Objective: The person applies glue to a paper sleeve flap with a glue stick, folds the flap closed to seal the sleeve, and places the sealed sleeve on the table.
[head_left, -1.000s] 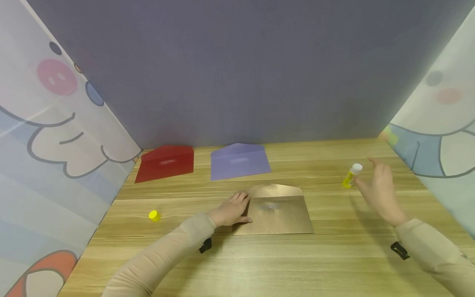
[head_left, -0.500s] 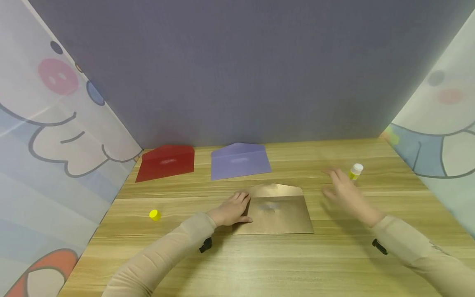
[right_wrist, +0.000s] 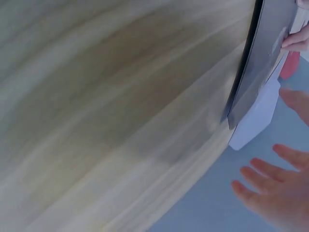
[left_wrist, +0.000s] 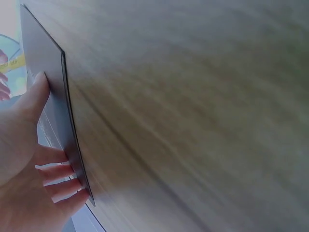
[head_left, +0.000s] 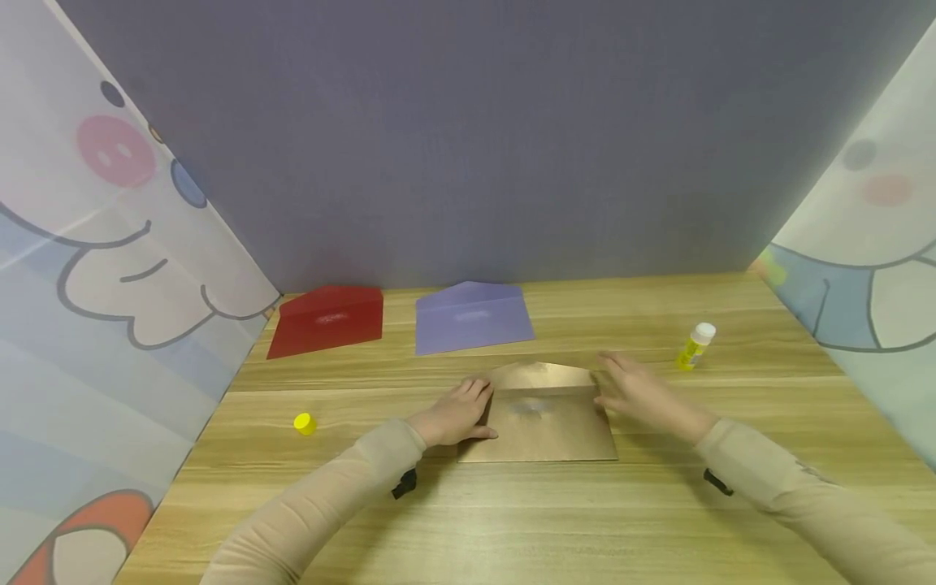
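Note:
A gold envelope, its pointed flap raised away from me, lies flat in the middle of the table. On its left edge rests my left hand, thumb over the face and fingers along the side, as the left wrist view also shows. My right hand is at the envelope's right edge, fingers loosely spread and holding nothing. In the right wrist view the fingers are apart from each other, beside the envelope. A whitish smear marks the gold face near its centre.
Behind lie a red envelope and a purple envelope, flaps also raised. A yellow glue stick with a white end stands to the right. A small yellow cap sits on the left. Grey panel at the back.
My right hand has moved left from beside the glue stick to the gold envelope's right edge. The glue stick stays standing, and my left hand has not moved.

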`<control>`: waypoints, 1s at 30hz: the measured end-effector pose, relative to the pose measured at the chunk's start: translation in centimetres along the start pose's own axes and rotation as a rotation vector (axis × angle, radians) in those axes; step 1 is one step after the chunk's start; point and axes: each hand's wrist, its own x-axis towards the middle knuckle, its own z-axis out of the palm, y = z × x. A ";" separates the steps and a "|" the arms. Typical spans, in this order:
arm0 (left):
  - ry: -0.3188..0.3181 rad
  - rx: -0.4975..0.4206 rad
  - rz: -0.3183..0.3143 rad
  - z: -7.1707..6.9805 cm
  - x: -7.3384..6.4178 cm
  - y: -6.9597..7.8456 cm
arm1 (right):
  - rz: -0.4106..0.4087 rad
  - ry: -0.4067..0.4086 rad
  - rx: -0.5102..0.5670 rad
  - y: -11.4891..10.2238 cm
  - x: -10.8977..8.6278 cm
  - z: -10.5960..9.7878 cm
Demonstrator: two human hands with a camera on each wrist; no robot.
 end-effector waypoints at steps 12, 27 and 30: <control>0.003 0.005 -0.003 0.2 0.2 0.0 | -0.076 -0.131 0.015 -0.8 0.2 1.5; 0.113 -0.087 0.026 -0.2 0.6 -0.3 | 0.002 -0.217 0.046 -0.9 0.4 2.0; 0.125 -0.106 -0.005 -0.1 0.7 -0.3 | -0.002 -0.209 0.035 -1.0 0.5 1.9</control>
